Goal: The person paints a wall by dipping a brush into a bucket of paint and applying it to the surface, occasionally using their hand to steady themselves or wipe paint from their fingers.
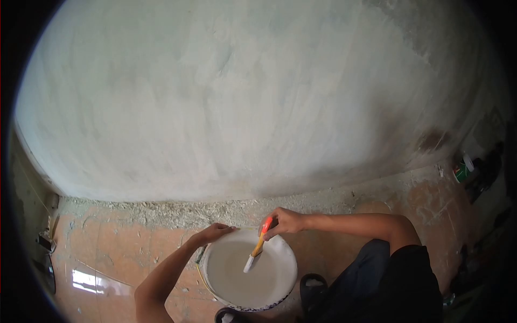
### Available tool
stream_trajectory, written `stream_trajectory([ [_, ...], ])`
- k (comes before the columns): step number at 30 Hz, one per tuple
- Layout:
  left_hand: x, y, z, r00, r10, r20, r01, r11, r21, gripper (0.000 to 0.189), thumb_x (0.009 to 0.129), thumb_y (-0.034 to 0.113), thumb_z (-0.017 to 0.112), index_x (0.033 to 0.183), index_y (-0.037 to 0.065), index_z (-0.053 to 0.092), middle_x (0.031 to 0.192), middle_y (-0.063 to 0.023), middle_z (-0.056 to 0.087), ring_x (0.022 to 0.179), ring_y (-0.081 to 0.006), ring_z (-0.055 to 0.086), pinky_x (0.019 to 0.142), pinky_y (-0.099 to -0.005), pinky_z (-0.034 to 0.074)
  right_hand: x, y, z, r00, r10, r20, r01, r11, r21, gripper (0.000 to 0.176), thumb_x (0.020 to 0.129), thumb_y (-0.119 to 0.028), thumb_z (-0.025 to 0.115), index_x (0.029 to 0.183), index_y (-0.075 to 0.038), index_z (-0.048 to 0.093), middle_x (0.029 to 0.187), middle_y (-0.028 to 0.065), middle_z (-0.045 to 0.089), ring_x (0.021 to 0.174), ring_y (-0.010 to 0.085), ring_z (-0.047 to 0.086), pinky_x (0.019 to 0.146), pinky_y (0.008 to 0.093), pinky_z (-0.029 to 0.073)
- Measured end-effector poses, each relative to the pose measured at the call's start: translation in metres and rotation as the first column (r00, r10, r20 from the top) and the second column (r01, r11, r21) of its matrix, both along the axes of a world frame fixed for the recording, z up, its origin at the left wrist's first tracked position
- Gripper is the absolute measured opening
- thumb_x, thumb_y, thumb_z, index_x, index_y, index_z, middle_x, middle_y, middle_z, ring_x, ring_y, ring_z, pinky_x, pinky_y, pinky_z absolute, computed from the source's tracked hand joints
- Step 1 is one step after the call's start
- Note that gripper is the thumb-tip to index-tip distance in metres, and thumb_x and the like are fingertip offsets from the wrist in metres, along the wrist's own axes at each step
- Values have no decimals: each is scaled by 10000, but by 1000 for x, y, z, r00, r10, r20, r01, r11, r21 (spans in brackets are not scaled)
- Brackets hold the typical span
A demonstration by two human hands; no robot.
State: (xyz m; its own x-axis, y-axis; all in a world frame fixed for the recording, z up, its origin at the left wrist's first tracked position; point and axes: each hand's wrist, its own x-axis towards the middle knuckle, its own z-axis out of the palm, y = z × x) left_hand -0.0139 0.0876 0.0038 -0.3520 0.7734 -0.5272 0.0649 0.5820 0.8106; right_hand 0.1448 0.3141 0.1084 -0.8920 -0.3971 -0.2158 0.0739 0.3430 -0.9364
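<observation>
A round white bucket (293, 264) stands on the floor between my feet, with pale, cloudy liquid inside. My right hand (284, 222) is closed round the red end of a paintbrush (258, 246) with a yellow handle. The brush slants down over the bucket, its white bristles at or just above the liquid; contact is unclear. At the upper left rim, my left hand (215, 231) grips the bucket's edge.
A patchy whitish wall (215, 107) rises ahead. Scraped debris (177, 212) lies along its foot on the orange tiled floor (118, 247). A green container (462, 171) is at the far right. Dark sandals (312, 288) are beside the bucket.
</observation>
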Motion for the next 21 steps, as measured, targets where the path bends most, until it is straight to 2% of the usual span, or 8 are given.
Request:
stream_trajectory([
  [1, -3, 0, -6, 1000, -5, -16, 5, 1000, 5, 587, 866, 507, 513, 1101, -22, 611, 1013, -145, 634, 924, -192, 586, 840, -313, 445, 1, -2, -2, 992, -59, 107, 83, 970, -228, 218, 830, -203, 660, 935, -13, 646, 848, 52, 642, 754, 124, 597, 695, 273, 471],
  [5, -11, -2, -14, 998, -34, 58, 37, 998, -51, 695, 918, 571, 295, 1198, -19, 533, 1152, -168, 568, 1009, -252, 551, 929, -353, 393, 2, -2, 3, 971, -214, 104, 228, 962, -152, 209, 889, -239, 584, 921, -32, 583, 834, 41, 613, 715, 111, 606, 657, 249, 486],
  [8, -40, 1, -51, 998, -59, -7, 56, 980, -190, 772, 866, 651, 313, 1098, -32, 588, 1042, -187, 594, 942, -281, 549, 853, -389, 414, 2, 2, 26, 899, -392, 195, 433, 861, -266, 208, 919, -261, 526, 917, -54, 549, 789, 23, 584, 652, 105, 597, 611, 238, 481],
  [9, -46, 1, -57, 998, -64, -16, 60, 984, -169, 773, 857, 674, 302, 985, -17, 625, 876, -152, 602, 799, -256, 538, 751, -388, 431, 1, 7, 32, 901, -396, 177, 430, 865, -258, 208, 919, -261, 526, 917, -54, 549, 789, 23, 584, 652, 105, 597, 611, 238, 481],
  [12, -46, 1, -47, 982, -90, -167, 51, 973, -225, 783, 839, 699, 309, 946, -3, 637, 804, -137, 596, 739, -250, 534, 724, -383, 439, -8, 21, 52, 818, -515, 256, 575, 715, -399, 216, 910, -294, 526, 891, -80, 539, 725, 23, 567, 551, 92, 559, 507, 217, 439],
  [15, -47, 0, -56, 936, -170, -309, 91, 963, -253, 832, 814, 731, 307, 1063, 1, 619, 958, -220, 619, 943, -326, 560, 867, -395, 414, -17, 42, 89, 759, -604, 245, 645, 641, -417, 220, 889, -297, 552, 843, -82, 549, 701, 23, 569, 515, 93, 549, 491, 215, 444],
  [18, -59, 5, -96, 911, -271, -310, 185, 942, -279, 826, 812, 736, 302, 1076, 22, 625, 973, -229, 626, 982, -329, 562, 902, -395, 398, -30, 71, 135, 673, -728, 136, 671, 523, -525, 221, 878, -285, 562, 816, -72, 559, 673, 16, 555, 513, 89, 540, 510, 218, 465],
  [21, -68, 6, -119, 920, -293, -262, 273, 956, -113, 818, 812, 741, 289, 1040, 43, 648, 964, -209, 635, 976, -296, 567, 894, -390, 402, -29, 99, 208, 552, -831, -77, 597, 458, -659, 233, 895, -301, 544, 822, -81, 556, 706, 14, 558, 570, 104, 540, 597, 239, 472],
])
